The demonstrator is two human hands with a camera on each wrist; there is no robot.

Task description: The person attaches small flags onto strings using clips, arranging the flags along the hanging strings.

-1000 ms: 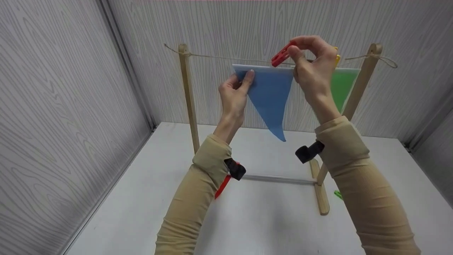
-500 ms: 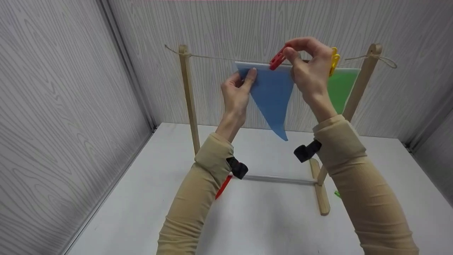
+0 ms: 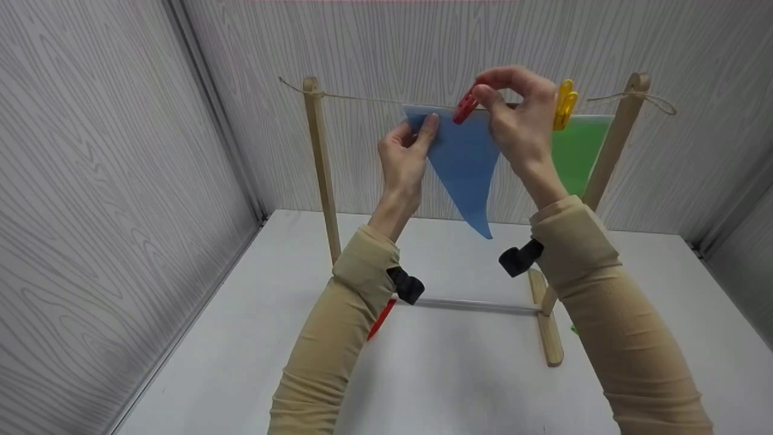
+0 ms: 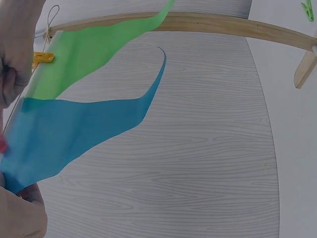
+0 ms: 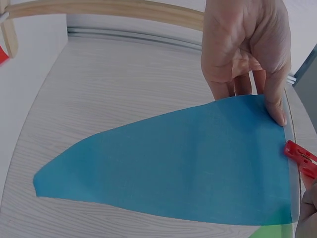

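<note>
A blue pennant (image 3: pixel 462 160) hangs point down along the string (image 3: pixel 368 98). My left hand (image 3: pixel 403 158) pinches its upper left corner, thumb in front and fingers behind. Between thumb and fingertips, my right hand (image 3: pixel 524 118) holds a red clothespin (image 3: pixel 465 107) over the pennant's white top edge. In the right wrist view the tip of the red clothespin (image 5: pixel 297 153) overlaps that edge; whether it grips the string cannot be told. To the right, a yellow clothespin (image 3: pixel 565 106) sits at the top of a green pennant (image 3: pixel 583 151), partly hidden by my right hand.
Two wooden posts, the left post (image 3: pixel 321 175) and the right post (image 3: pixel 613 145), carry the string. A pale crossbar (image 3: pixel 471 306) joins them low down. A red piece (image 3: pixel 380 319) lies partly behind my left sleeve. A green clothespin (image 4: pixel 308 11) lies on the table.
My right hand has moved left and slightly down, bringing the red clothespin from above the pennant onto its top edge. The left hand has shifted slightly right and up with the pennant's corner.
</note>
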